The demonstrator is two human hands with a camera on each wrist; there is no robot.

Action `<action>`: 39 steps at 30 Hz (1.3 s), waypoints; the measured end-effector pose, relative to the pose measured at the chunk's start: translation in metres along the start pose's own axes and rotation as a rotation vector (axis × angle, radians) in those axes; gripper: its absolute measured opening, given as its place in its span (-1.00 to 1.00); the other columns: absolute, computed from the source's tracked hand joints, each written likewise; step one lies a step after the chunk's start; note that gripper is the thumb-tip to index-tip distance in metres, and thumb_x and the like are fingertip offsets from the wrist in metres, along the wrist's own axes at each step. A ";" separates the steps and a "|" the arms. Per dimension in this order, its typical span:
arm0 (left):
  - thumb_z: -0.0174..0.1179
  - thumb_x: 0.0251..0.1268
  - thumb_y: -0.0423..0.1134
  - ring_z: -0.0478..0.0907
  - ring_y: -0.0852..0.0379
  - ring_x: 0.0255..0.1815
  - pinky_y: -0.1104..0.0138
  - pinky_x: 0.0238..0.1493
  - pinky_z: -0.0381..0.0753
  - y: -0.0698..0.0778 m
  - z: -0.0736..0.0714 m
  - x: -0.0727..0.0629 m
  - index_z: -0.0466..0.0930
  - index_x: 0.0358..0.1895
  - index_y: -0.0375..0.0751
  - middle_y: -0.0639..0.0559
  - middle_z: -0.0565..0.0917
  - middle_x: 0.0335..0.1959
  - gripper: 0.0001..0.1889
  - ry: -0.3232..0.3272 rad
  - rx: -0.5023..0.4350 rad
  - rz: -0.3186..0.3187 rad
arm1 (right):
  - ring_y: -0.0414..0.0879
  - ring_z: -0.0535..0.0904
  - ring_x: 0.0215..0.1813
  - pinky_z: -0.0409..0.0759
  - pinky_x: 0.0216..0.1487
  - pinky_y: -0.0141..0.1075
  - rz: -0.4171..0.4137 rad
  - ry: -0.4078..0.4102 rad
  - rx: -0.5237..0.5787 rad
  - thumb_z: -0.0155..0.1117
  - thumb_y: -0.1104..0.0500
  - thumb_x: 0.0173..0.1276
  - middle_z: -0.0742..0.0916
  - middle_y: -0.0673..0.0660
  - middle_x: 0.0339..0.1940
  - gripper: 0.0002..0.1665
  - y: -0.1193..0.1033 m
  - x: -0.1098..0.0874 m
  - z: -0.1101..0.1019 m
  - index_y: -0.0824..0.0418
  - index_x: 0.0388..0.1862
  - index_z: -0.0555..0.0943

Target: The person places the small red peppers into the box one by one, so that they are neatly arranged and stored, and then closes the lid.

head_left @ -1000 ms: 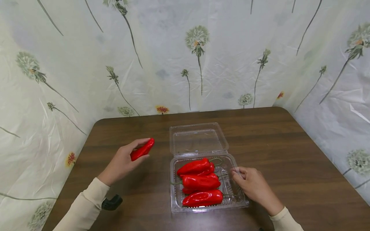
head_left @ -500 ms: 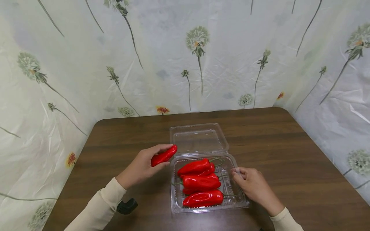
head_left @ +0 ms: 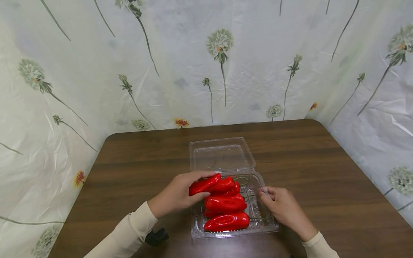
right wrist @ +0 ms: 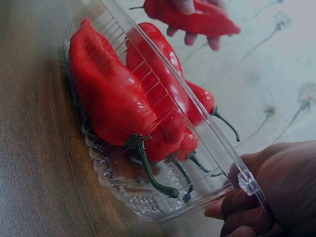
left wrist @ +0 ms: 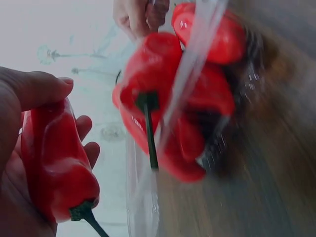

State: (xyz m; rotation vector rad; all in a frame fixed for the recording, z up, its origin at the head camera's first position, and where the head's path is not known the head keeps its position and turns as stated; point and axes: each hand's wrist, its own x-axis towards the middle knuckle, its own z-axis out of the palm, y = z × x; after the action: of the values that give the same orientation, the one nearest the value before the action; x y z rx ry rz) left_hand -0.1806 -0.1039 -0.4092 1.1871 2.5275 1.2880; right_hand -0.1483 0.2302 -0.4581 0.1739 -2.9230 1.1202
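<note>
My left hand (head_left: 179, 191) grips a red pepper (left wrist: 57, 158) with a green stem, thumb on one side and fingers on the other. That pepper is over the far left part of a clear plastic container (head_left: 206, 234), above the peppers inside; whether it touches them I cannot tell. Several red peppers (head_left: 226, 203) lie crosswise in the container, their green stems (right wrist: 155, 175) showing in the right wrist view. At the container's right side, my right hand (head_left: 285, 208) pinches the rim between thumb and curled fingers.
The container's hinged lid (head_left: 222, 154) lies folded back on the brown wooden table (head_left: 155, 150). A flower-printed sheet (head_left: 180, 71) surrounds the table's back and sides. A black strap piece (head_left: 156, 237) shows beneath the left sleeve.
My left hand has carried its pepper rightward and slightly nearer me, from beside the container to above it. The right hand has stayed at the rim, and the container has not moved.
</note>
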 end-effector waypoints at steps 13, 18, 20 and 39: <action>0.42 0.24 -0.27 0.58 0.27 0.15 0.49 0.12 0.57 0.026 0.022 0.014 0.42 0.42 0.04 0.15 0.62 0.22 -0.33 -0.098 0.043 0.054 | -0.21 0.50 -0.35 0.49 -0.26 -0.34 0.012 -0.004 0.008 0.25 0.15 0.41 0.79 -0.08 -0.29 -0.71 -0.001 0.000 -0.001 0.22 0.01 0.76; 0.39 0.29 -0.20 0.56 0.28 0.19 0.46 0.17 0.55 0.034 0.036 0.017 0.41 0.42 0.05 0.18 0.61 0.24 -0.37 -0.139 0.135 0.091 | -0.22 0.51 -0.35 0.48 -0.29 -0.36 0.017 -0.012 0.020 0.25 0.16 0.42 0.81 -0.02 -0.21 -0.69 0.000 0.000 -0.001 0.25 0.03 0.75; 0.39 0.29 -0.16 0.54 0.29 0.21 0.42 0.22 0.53 0.036 0.043 0.019 0.40 0.43 0.05 0.20 0.60 0.25 -0.36 -0.159 0.174 0.109 | -0.22 0.52 -0.35 0.49 -0.29 -0.36 0.020 -0.014 0.019 0.25 0.16 0.42 0.82 0.00 -0.19 -0.69 0.000 0.000 -0.001 0.25 0.03 0.75; 0.33 0.35 -0.03 0.47 0.37 0.28 0.47 0.34 0.39 0.038 0.076 0.022 0.34 0.46 0.07 0.25 0.57 0.26 -0.36 -0.207 0.324 0.186 | -0.23 0.63 -0.20 0.60 -0.19 -0.32 0.010 -0.015 0.016 0.27 0.15 0.43 0.81 0.13 -0.08 -0.68 0.002 0.000 0.000 0.26 0.05 0.75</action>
State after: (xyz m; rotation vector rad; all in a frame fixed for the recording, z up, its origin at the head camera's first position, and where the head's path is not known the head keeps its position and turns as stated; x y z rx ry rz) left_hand -0.1441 -0.0261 -0.4255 1.5583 2.5843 0.7478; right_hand -0.1483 0.2316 -0.4592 0.1690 -2.9319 1.1493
